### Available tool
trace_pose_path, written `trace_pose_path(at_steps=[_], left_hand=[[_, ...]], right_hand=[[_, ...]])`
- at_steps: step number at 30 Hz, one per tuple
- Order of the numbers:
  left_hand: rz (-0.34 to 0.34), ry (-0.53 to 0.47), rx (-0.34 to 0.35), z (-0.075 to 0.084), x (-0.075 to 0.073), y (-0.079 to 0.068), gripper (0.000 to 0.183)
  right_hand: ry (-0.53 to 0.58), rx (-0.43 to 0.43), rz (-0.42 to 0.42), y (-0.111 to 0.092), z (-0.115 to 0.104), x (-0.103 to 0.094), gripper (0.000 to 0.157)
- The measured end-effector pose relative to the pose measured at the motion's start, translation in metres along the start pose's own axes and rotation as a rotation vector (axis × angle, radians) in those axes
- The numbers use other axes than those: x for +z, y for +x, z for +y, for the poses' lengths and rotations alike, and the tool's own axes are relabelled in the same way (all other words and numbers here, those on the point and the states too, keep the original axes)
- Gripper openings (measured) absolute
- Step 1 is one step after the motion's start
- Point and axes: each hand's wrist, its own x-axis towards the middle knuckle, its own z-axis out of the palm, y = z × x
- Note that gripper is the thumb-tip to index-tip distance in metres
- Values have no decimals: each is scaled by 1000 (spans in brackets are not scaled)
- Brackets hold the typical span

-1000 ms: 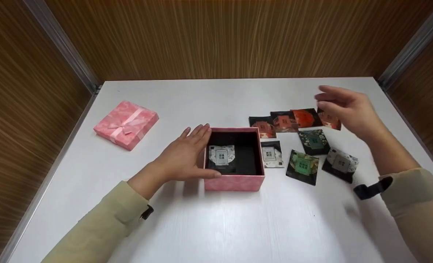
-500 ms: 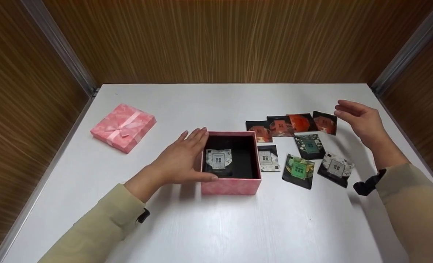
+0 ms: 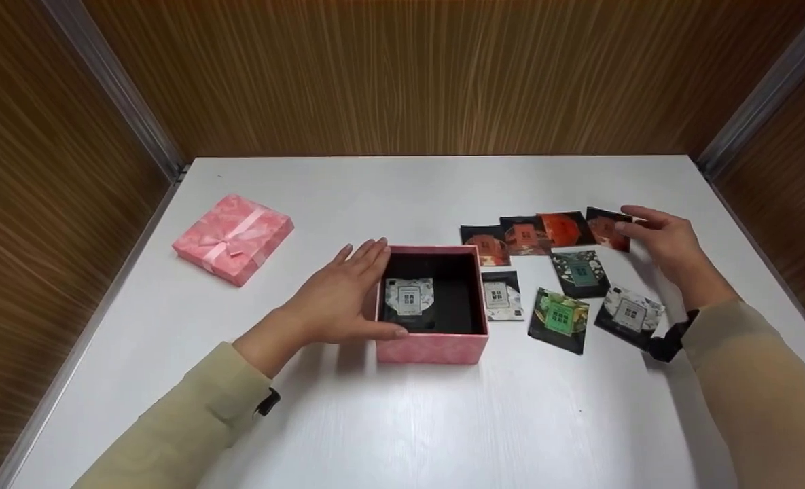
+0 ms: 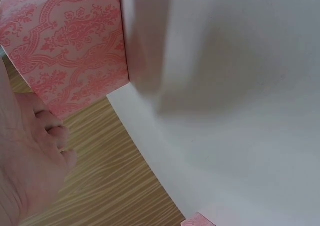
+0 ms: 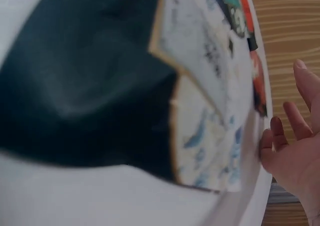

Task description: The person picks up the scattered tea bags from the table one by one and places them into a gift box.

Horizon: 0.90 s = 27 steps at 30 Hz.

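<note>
My left hand (image 3: 337,299) rests against the left side of an open pink box (image 3: 431,348), fingers straight along the rim and thumb at its front edge. Inside the dark box lies a white-and-black sachet (image 3: 410,301), on the left. At the far right, my right hand (image 3: 670,248) is at the right edge of a red-and-black sachet (image 3: 607,229); its thumb reaches over that edge in the head view. In the right wrist view the fingers (image 5: 295,123) are spread apart and relaxed. Whether they touch the sachet, I cannot tell.
Three more reddish sachets (image 3: 526,235) form a row behind the box's right side. Nearer lie a dark green sachet (image 3: 581,273), a bright green one (image 3: 559,320) and two white-and-black ones (image 3: 630,314). A pink lid (image 3: 234,239) with a ribbon bow sits at the left.
My right hand has come down from above the row to the right edge of the rightmost red sachet. My left hand has stayed at the box.
</note>
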Motion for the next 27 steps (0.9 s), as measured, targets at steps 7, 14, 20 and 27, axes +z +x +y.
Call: trace_pose_path(at_steps=[7, 14, 20, 27], left_hand=[[-2, 5, -2, 0, -1, 1, 132], [-12, 11, -1, 1, -2, 1, 132], [-4, 25, 18, 0, -3, 1, 131], [1, 47, 22, -1, -2, 2, 131]], right_hand=[[-11, 63, -108, 3, 10, -7, 79], [-76, 18, -124, 3, 10, -4, 78], [-94, -26, -117, 2, 9, 1, 78], [-146, -55, -107, 6, 7, 3, 75]])
